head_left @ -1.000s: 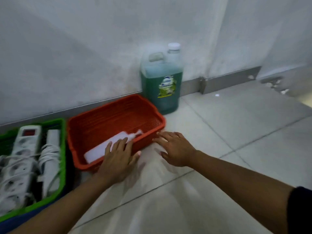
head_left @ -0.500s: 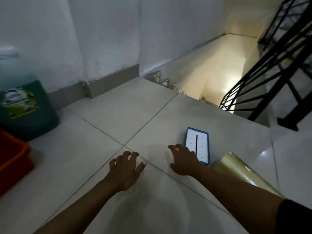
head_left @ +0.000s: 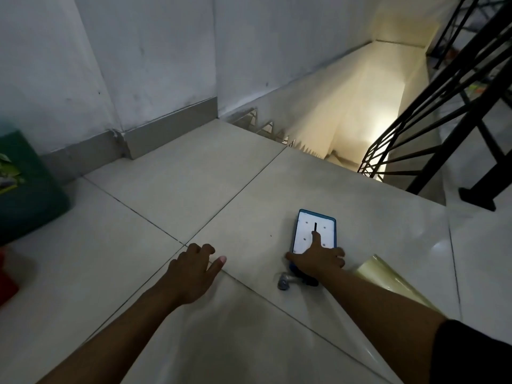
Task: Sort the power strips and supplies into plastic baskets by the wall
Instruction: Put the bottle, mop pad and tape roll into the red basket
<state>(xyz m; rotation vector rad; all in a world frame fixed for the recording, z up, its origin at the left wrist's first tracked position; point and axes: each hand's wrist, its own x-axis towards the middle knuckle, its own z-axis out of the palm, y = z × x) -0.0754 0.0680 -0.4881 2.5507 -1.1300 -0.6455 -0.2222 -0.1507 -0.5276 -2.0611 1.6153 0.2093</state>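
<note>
Head view: I see a pale tiled floor landing beside a stairwell, with both bare arms reaching forward.
Right hand: my right hand (head_left: 318, 257) now lies on the near end of the blue-rimmed white flat rectangular item (head_left: 314, 231) at about 2 o'clock from frame centre, forefinger stretched along its face; fingers are spread flat, not closed round it.
Left hand: my left hand (head_left: 194, 268) rests on the tile at 6 o'clock, fingers loosely curled, holding nothing.
Change: half a second ago the right hand sat just short of this item; a second ago both hands were at the red basket.
Meaning: I judge this is the next supply being fetched, with the pick-up not yet made.
Baskets: only a red sliver (head_left: 7, 275) at 9 o'clock shows.
Nearby: a green detergent jug (head_left: 26, 187) at 9 o'clock; a yellowish translucent roll (head_left: 388, 281) at 4 o'clock.
</note>
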